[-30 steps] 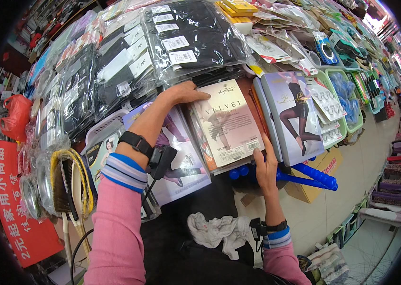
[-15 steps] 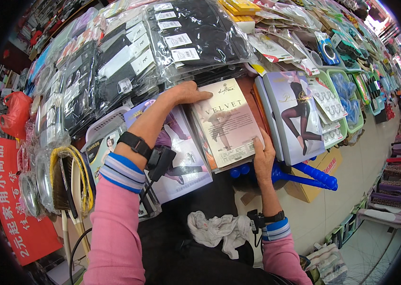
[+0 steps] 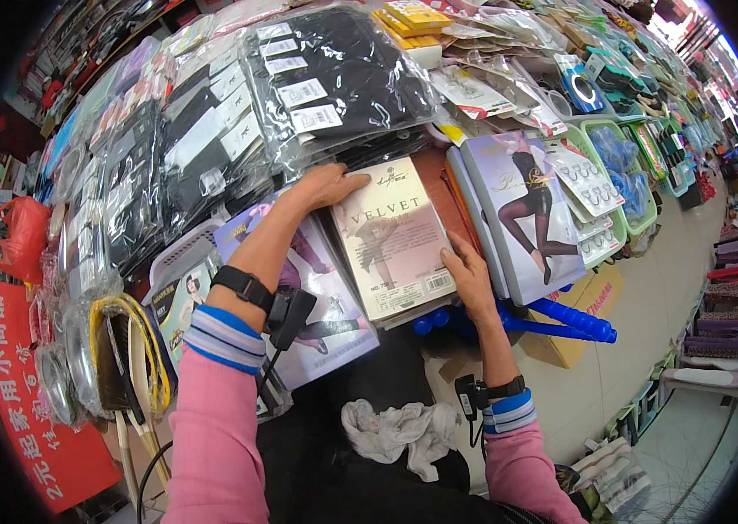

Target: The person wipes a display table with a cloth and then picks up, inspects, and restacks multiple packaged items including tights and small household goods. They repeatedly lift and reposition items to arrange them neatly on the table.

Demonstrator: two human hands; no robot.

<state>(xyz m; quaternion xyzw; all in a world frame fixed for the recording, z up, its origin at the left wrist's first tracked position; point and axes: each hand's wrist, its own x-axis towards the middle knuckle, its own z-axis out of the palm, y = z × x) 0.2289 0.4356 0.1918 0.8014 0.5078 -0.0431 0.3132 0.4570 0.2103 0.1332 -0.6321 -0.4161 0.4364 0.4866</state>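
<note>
A flat cream rectangular package (image 3: 395,240) lies between a glossy lilac-white box (image 3: 327,293) and an upright-printed lilac-grey box (image 3: 526,218); the left hand (image 3: 324,186) holds its upper-left corner, the right hand (image 3: 472,284) its right edge; beyond lie clear plastic bags of black cloth (image 3: 356,74); nearer, a crumpled white cloth (image 3: 400,432).

A stocking pack (image 3: 400,240) lies near the front of the counter (image 3: 435,181), between a flat box (image 3: 331,293) on the left and stacked boxes (image 3: 531,218) on the right. Bagged clothes (image 3: 356,79) lie behind it. A cloth (image 3: 395,432) rests before the counter, on the person's lap (image 3: 325,467).
</note>
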